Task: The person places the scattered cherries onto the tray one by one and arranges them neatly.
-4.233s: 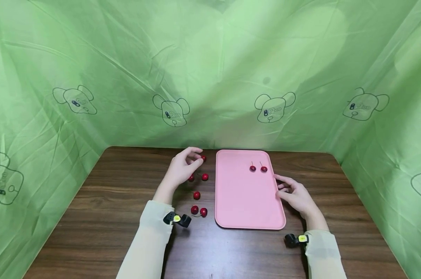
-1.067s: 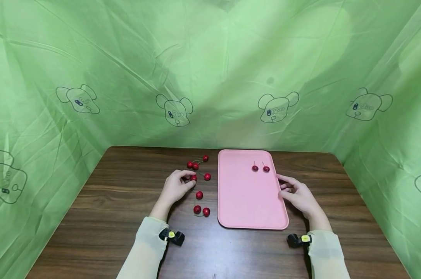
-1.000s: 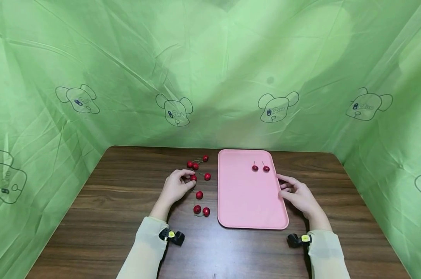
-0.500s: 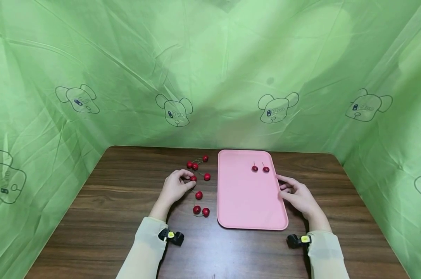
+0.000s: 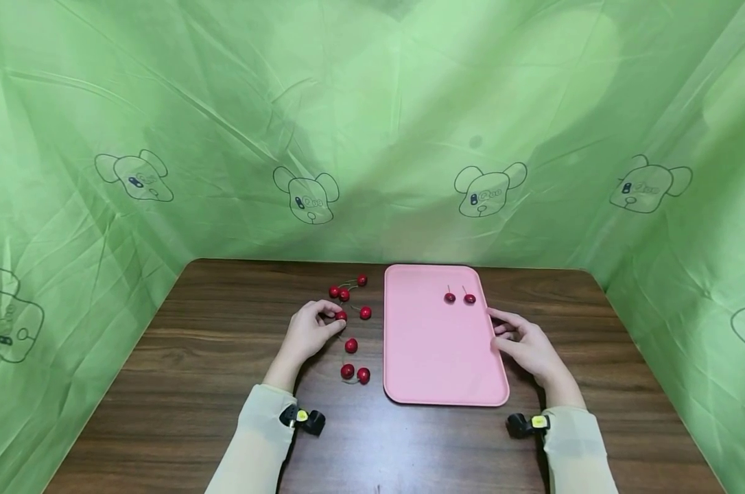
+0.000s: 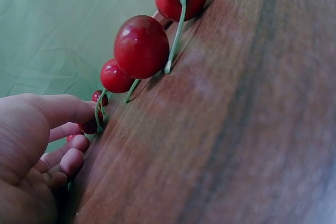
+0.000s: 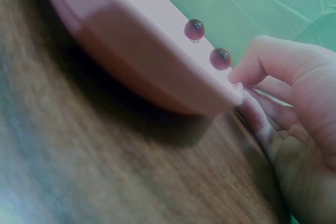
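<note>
Your left hand (image 5: 307,333) rested on the desk (image 5: 181,384) left of the pink tray (image 5: 437,357), its thumb and forefinger curled round one red cherry (image 5: 341,315) and pinching it where it lay on the wood. That cherry sat in the middle of the loose scatter along the tray's left edge: three cherries (image 5: 344,294) closer to the far edge of the desk, one (image 5: 365,313) just beside it toward the tray, a single one (image 5: 350,346) nearer you, and a pair (image 5: 355,373) nearest the tray's near-left corner. In the left wrist view, your thumb (image 6: 58,109) lay over the cherry's green stem.

Your right hand (image 5: 527,346) lay against the tray's right edge, fingers loosely bent and touching the rim, gripping nothing that I could make out. Two cherries (image 5: 459,298) stood stems-up inside the tray near its far-right corner, just beyond your fingertips.
</note>
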{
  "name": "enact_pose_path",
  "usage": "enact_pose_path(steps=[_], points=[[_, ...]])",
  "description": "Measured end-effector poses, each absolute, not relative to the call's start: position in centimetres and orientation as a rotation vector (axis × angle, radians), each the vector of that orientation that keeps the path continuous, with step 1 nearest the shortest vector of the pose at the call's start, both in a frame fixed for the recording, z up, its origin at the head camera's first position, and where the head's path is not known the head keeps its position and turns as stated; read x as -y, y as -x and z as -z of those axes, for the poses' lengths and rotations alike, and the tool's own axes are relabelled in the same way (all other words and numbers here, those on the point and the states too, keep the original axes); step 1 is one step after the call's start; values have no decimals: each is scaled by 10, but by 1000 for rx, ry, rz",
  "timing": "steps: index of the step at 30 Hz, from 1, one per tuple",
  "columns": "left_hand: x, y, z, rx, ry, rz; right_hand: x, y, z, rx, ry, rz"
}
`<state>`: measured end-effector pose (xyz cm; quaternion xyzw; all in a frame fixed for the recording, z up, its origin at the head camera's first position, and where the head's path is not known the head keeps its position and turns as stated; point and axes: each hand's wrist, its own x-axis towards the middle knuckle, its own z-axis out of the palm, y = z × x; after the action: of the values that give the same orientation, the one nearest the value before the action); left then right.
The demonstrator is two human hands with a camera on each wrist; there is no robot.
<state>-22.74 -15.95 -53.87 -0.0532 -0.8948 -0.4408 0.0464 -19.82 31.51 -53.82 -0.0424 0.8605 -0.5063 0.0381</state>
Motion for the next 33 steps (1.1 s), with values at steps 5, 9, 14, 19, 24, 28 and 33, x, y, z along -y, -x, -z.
enact_pose_path(steps=[5, 9, 14, 19, 24, 28, 33], points=[[160, 227, 538, 2726, 163, 1354, -315, 198, 538, -2635, 125, 1561], [160, 226, 538, 2721, 167, 1353, -315, 198, 538, -2633, 122, 1562], [160, 227, 539, 2727, 162, 1352, -314, 198, 537, -2635, 119, 1553], [159, 227, 539, 2722, 163, 1348, -314, 198, 537, -2635, 112, 1552], [159, 227, 539, 2718, 167, 1348, -315, 198, 538, -2636, 114, 1555], [160, 227, 540, 2714, 178, 1364, -316, 198, 539, -2639, 126, 1556], [163, 229, 542, 2686, 193, 1409, -316, 199, 539, -2646, 139, 1549]])
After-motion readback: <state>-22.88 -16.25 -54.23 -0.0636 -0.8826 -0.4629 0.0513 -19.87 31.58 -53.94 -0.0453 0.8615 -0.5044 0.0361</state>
